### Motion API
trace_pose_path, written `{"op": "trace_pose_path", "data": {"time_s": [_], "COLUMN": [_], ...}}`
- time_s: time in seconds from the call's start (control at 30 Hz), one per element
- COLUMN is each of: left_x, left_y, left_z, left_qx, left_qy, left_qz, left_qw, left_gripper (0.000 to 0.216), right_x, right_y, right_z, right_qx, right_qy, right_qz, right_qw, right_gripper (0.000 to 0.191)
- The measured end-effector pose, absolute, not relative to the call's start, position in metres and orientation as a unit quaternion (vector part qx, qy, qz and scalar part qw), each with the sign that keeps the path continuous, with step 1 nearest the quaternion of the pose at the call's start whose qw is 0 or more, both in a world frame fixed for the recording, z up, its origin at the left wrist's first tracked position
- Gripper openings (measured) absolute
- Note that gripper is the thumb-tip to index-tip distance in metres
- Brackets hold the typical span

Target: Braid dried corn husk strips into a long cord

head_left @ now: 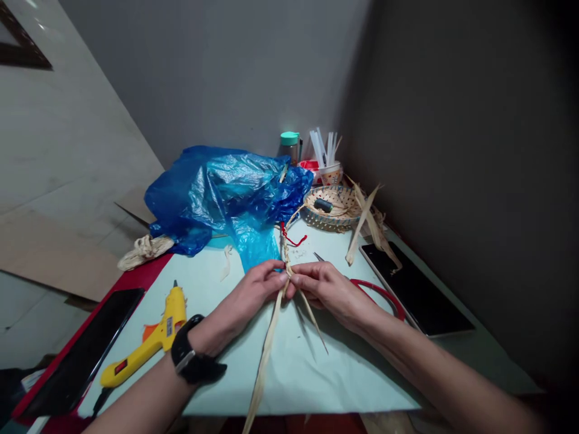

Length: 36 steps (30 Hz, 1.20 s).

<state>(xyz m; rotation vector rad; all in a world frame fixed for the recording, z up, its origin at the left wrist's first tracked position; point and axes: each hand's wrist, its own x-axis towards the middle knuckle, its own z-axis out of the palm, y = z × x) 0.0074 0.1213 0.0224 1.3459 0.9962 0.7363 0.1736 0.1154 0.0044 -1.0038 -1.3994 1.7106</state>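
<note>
A pale braid of dried husk strips (285, 246) runs toward me over the middle of the table. My left hand (257, 284) pinches its lower end between thumb and fingers. From the other side, my right hand (329, 286) grips the same spot, fingertips close to the left ones. Below the fingers two loose tails spread out: a long, wide husk strip (266, 349) hangs past the table's front edge, and a shorter, thinner one (316, 323) points right. A piece of red yarn (297, 242) lies by the braid's upper part. The fingertips partly hide the crossing of strips.
Scissors with red handles (384, 293) lie partly behind my right hand. A yellow glue gun (149, 348) and a black phone (85, 352) are at left, a dark tablet (429, 295) at right. Behind are a blue plastic bag (212, 187), a woven basket (332, 224) and husks (362, 226).
</note>
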Motion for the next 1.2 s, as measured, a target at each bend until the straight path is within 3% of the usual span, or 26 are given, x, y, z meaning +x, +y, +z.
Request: {"op": "trace_pose_path", "data": {"time_s": [0.07, 0.13, 0.4, 0.53, 0.73, 1.07, 1.2], "left_x": [0.011, 0.014, 0.013, 0.013, 0.015, 0.022, 0.023], "left_y": [0.126, 0.128, 0.127, 0.126, 0.121, 0.115, 0.114], "left_z": [0.015, 0.008, 0.004, -0.001, -0.003, 0.002, -0.003], "left_qx": [0.525, 0.508, 0.477, 0.448, 0.478, 0.510, 0.526], "left_qy": [0.366, 0.354, 0.384, 0.406, 0.462, 0.491, 0.491], "left_qz": [0.300, 0.293, 0.280, 0.291, 0.304, 0.339, 0.355], "left_qw": [0.708, 0.729, 0.739, 0.741, 0.683, 0.620, 0.597], "left_gripper": [0.015, 0.017, 0.019, 0.024, 0.010, 0.007, 0.010], "right_x": [0.173, 0.174, 0.180, 0.179, 0.175, 0.184, 0.167], "right_y": [0.114, 0.114, 0.113, 0.104, 0.099, 0.100, 0.080], "right_z": [0.008, 0.010, 0.010, 0.010, 0.012, 0.032, 0.019], "right_qx": [-0.375, -0.383, -0.444, -0.517, -0.559, -0.561, -0.525], "right_qy": [-0.545, -0.565, -0.761, -0.790, -0.811, -0.795, -0.834], "right_qz": [0.666, 0.651, 0.398, 0.267, 0.155, 0.166, 0.081], "right_qw": [0.344, 0.332, 0.255, 0.193, 0.070, 0.161, 0.152], "right_gripper": [0.028, 0.028, 0.026, 0.015, 0.012, 0.026, 0.009]}}
